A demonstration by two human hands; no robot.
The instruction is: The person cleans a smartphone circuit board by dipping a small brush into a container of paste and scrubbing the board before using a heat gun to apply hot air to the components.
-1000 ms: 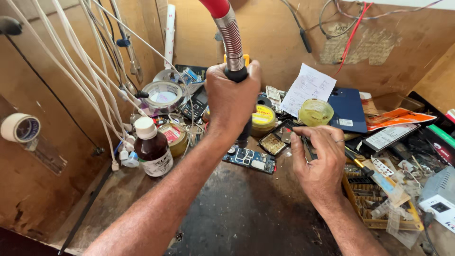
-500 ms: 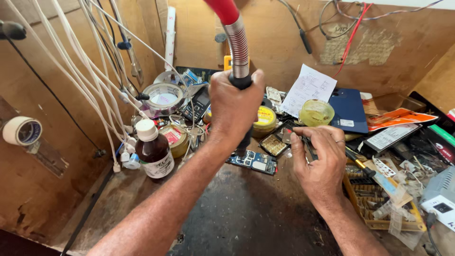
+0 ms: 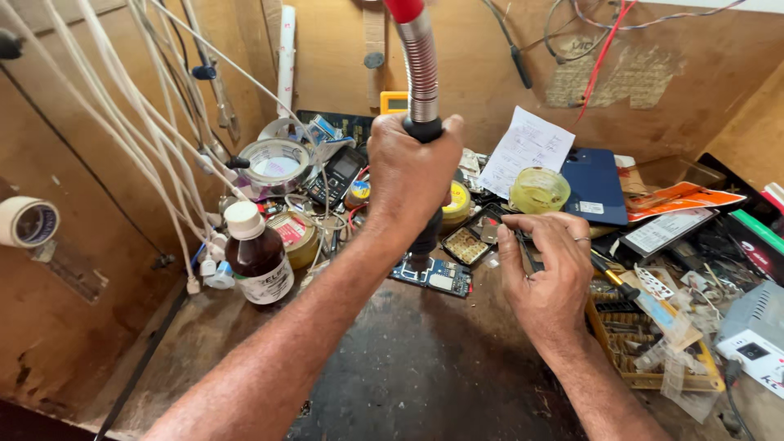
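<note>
Blue circuit board (image 3: 432, 275), one, lying flat on the dark worn benchtop (image 3: 408, 367), directly under the nozzle of the hot-air handpiece (image 3: 425, 241). Left hand (image 3: 411, 175), one: fingers wrapped tight around the black grip, from which one ribbed metal hose (image 3: 422, 69) rises out of the top edge. Right hand (image 3: 545, 265), one, just right of the board: thumb and forefinger pinching dark tweezers (image 3: 523, 249), whose tips are hidden behind the fingers. Brown bottle (image 3: 259, 254) with white cap, one, to the left. Tape rolls, two: one (image 3: 276, 166) behind the bottle, one (image 3: 27, 222) on the left wall. Yellow-green tub (image 3: 539, 189), one. White cables (image 3: 147, 139), several, count unclear. Small parts at right too cluttered to count.
</note>
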